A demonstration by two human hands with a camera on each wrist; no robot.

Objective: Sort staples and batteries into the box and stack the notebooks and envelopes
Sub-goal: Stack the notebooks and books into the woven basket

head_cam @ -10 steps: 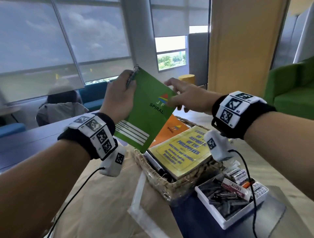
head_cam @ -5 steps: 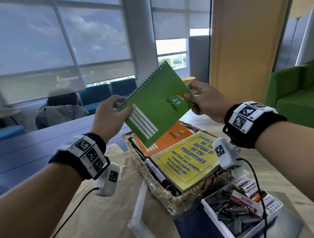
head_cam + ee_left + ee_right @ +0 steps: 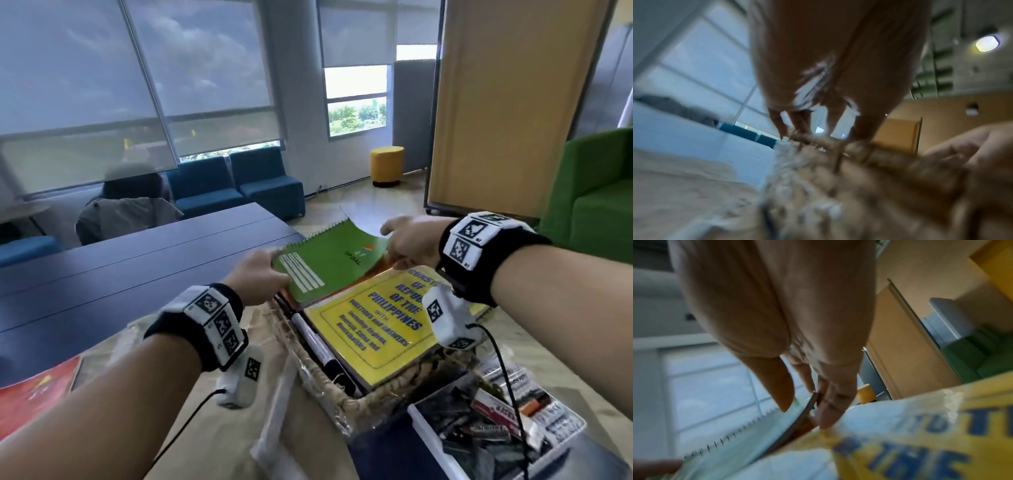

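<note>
Head view shows the green spiral-bound notebook (image 3: 330,262) held almost flat over the far end of the woven wicker basket (image 3: 329,383), probably so it lands square on the stack. It hangs just above an orange notebook (image 3: 385,270) and beside the glossy yellow softcover book (image 3: 370,329). At the near-left corner, the left hand (image 3: 255,274) grips its thin card cover, fingers curled under; the right hand (image 3: 409,241) pinches the far-right corner between thumb and fingers, bending that corner slightly. A black marker (image 3: 320,346) lies along the basket's left wall. At near right, the white plastic box (image 3: 493,435) holds dark staples and battery packs on crinkled brown paper (image 3: 212,435)
</note>
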